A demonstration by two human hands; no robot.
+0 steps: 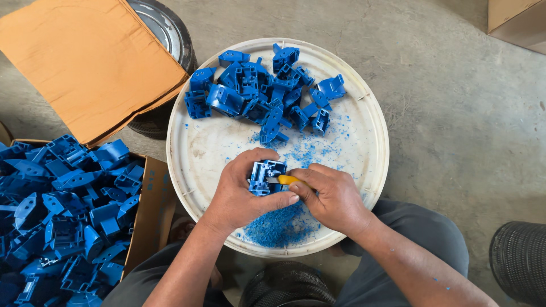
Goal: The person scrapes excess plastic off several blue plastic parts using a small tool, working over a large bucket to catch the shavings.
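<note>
Two hands near the tray's (193, 142) front edge: left (242, 196) gripping blue part (264, 175), right (333, 199) gripping knife (284, 179).

blue parts on the round white tray (364, 79): sitting around fifteen
cardboard boxes (149, 193): showing two
yellow knife (287, 179): one

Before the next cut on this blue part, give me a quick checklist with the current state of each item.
1. Left hand grips the blue part firmly: ok.
2. Right hand holds the yellow-handled knife at the part: ok.
3. Left fingers clear of the blade edge: cannot tell, the blade is mostly hidden.
4. Work sits over the white round tray, catching the shavings: ok.
5. Pile of blue parts within reach on the tray: ok.
6. Cardboard box of parts stands open at the left: ok.
</note>
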